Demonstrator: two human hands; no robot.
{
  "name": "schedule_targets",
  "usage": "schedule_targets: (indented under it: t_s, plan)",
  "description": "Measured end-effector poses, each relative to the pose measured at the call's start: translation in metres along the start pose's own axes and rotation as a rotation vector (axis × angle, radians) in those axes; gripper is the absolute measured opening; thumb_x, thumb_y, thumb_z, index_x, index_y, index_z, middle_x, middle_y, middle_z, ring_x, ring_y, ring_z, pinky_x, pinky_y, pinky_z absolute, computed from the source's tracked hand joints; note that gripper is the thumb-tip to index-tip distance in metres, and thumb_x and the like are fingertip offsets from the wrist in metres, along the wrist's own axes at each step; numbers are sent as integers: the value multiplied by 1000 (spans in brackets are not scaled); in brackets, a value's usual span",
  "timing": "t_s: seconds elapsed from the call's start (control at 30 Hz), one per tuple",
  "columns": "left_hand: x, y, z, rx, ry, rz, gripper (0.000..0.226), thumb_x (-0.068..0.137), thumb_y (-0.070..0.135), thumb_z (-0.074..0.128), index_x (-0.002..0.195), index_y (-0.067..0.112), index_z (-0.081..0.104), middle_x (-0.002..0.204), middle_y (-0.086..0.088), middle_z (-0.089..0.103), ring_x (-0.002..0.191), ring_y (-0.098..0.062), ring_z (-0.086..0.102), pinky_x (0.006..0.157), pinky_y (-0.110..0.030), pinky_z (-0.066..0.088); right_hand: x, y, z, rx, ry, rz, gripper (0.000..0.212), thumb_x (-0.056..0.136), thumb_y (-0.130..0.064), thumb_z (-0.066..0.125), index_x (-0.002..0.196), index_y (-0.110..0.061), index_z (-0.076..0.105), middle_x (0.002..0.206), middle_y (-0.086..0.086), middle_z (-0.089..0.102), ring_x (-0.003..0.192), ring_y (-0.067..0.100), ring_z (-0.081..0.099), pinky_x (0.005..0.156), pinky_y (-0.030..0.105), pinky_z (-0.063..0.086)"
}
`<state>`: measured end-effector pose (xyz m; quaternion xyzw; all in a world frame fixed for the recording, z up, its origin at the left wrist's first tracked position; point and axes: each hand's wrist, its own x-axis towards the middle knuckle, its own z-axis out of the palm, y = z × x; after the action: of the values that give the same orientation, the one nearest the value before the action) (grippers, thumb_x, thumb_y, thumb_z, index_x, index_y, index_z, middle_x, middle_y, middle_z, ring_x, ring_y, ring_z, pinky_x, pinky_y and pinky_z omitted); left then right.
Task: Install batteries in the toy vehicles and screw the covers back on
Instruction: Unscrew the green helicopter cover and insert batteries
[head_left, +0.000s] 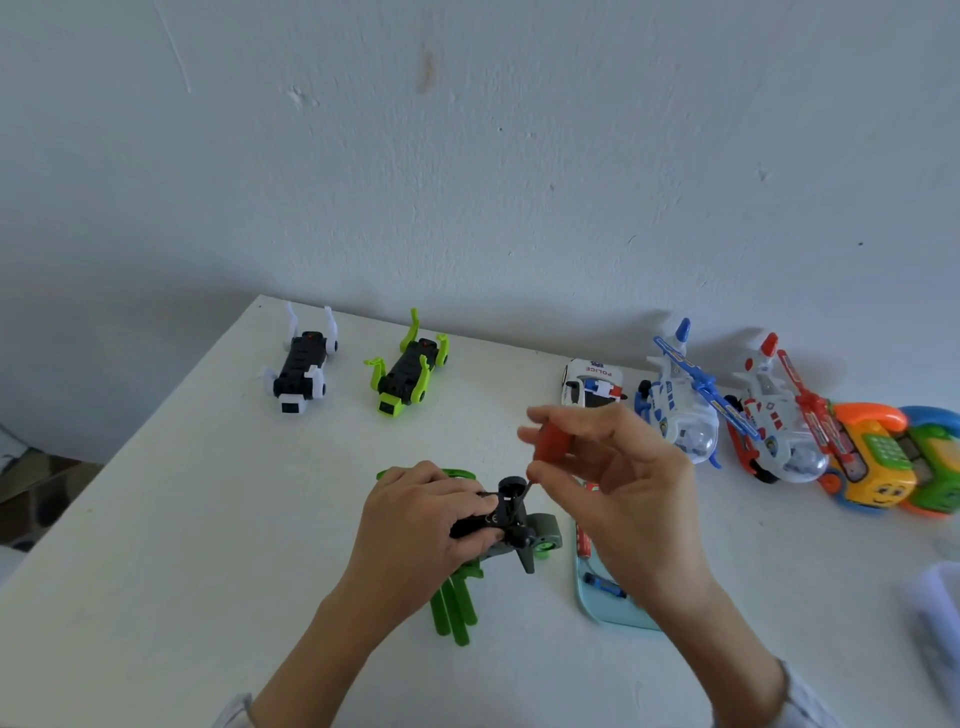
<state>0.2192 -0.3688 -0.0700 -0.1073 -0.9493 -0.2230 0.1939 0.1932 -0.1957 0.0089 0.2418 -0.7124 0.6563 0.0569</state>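
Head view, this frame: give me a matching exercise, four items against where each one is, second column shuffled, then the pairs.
Items:
1. screwdriver
2. police car
3. white-legged toy
4. tray

Places:
A. far left of the table, near the wall
B. pinched in the right hand, tip down on the toy that the left hand grips
C. flat on the table under the right wrist, with batteries in it
D. by the wall, beside the blue helicopter

Pairs: 1-B, 2-D, 3-A, 4-C
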Motion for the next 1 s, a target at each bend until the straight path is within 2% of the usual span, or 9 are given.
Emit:
schedule_targets:
  t_s: [0.13, 0.23, 0.4, 0.5, 0.67, 0.77, 0.87, 0.93, 1.0]
  plan:
    - [1, 0, 0, -10, 5, 1, 35, 72, 53, 54, 86, 32, 77, 85, 19, 73, 71, -7, 60, 63, -25, 41, -1, 3, 9, -201, 62, -201, 44, 66, 6, 81, 96, -22, 68, 83, 0, 64, 77, 12, 67, 69, 24, 56]
    - [2, 0, -1, -6, 0, -5, 36, 73, 54, 52, 85, 32, 77, 83, 19, 73, 70, -7, 60, 61, -25, 42, 3, 4, 15, -239, 111, -231, 44, 66, 2, 82, 97, -24, 66, 82, 2, 58, 73, 11, 63, 67, 22, 55]
    - [0, 0, 0, -3, -1, 0, 38, 73, 56, 51, 86, 32, 77, 85, 19, 73, 72, -6, 60, 64, -23, 39, 11, -1, 2, -61, -34, 35, 56, 77, 10, 70, 101, -40, 64, 122, -7, 61, 111, 14, 62, 91, 29, 53]
    - [0, -1, 0, -6, 5, 3, 37, 73, 55, 52, 87, 32, 77, 86, 19, 72, 73, -6, 60, 65, -24, 39, 6, -2, -1, -78, -36, -6, 49, 73, 11, 72, 100, -30, 67, 102, -4, 70, 95, 15, 69, 80, 33, 58]
    - [0, -2, 2, -26, 21, 8, 36, 73, 54, 53, 87, 31, 77, 86, 19, 73, 73, -7, 59, 66, -24, 39, 6, 7, -10, -217, 127, -146, 47, 64, -1, 82, 99, -27, 66, 78, 2, 63, 70, 15, 66, 65, 19, 54]
    - [0, -2, 3, -26, 17, 10, 37, 74, 54, 53, 88, 30, 77, 87, 18, 73, 73, -7, 59, 67, -24, 39, 4, 6, -14, -293, 106, -154, 42, 68, -12, 83, 102, -28, 65, 88, 1, 63, 77, 13, 66, 71, 18, 54]
    - [0, -3, 2, -27, 5, 9, 37, 75, 55, 53, 89, 30, 77, 88, 18, 73, 74, -7, 59, 68, -23, 38, 4, 7, -11, -228, 22, -80, 44, 80, -25, 71, 121, -35, 61, 112, -4, 66, 102, 14, 65, 88, 24, 53]
    - [0, -2, 2, -33, 5, 15, 36, 75, 55, 54, 89, 31, 77, 88, 19, 73, 73, -7, 59, 67, -23, 39, 6, 6, -7, -126, -9, -31, 44, 83, -16, 67, 121, -37, 61, 117, -1, 67, 105, 15, 66, 88, 28, 54]
    - [-1, -2, 2, -37, 4, 17, 34, 75, 55, 55, 89, 32, 77, 88, 20, 72, 74, -6, 58, 67, -24, 40, 5, 5, -3, -182, -25, -120, 45, 82, -7, 67, 118, -32, 62, 104, 1, 70, 93, 12, 69, 80, 23, 56]
